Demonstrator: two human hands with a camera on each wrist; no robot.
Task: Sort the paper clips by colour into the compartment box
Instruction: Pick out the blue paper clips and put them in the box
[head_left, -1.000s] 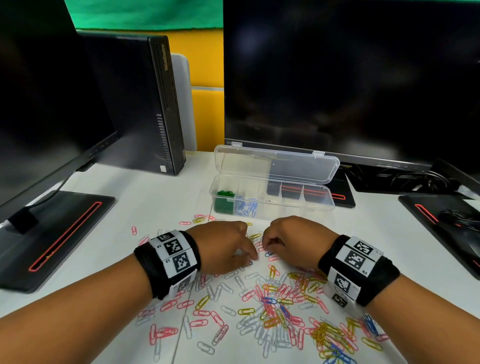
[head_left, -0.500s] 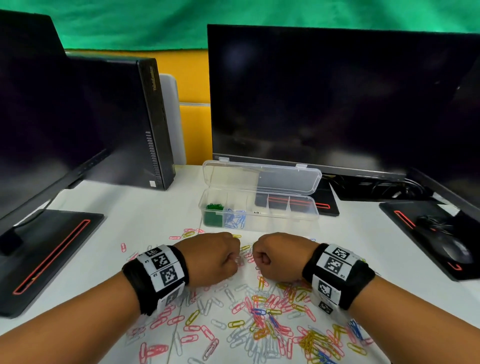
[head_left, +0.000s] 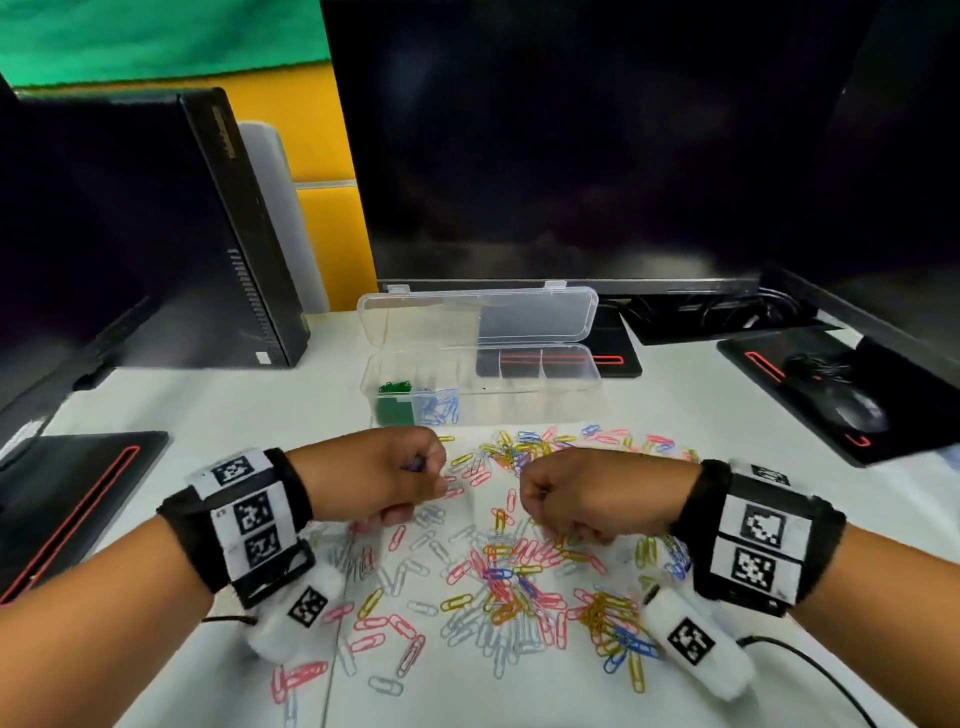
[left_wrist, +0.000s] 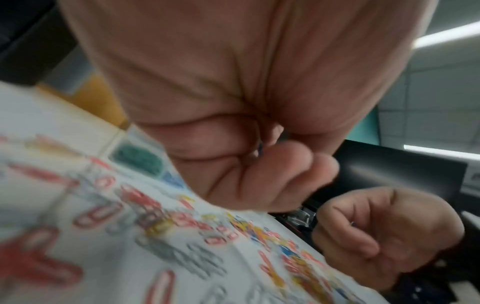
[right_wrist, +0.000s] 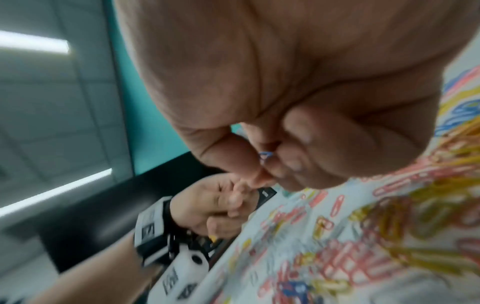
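Head view: loose paper clips (head_left: 498, 577) of pink, yellow, blue and white lay scattered on the white desk (head_left: 171, 410), below and between your wrists. Beyond them stood the clear compartment box (head_left: 519, 395), lid open, green clips (head_left: 395, 400) in its leftmost cell, blue clips (head_left: 439, 408) in the next. Your right hand (head_left: 587, 499) was curled, pinching a blue clip (right_wrist: 265, 154) between thumb and fingertips. Your left hand (head_left: 374, 475) was fisted; something dark blue showed at its fingers, too blurred to identify.
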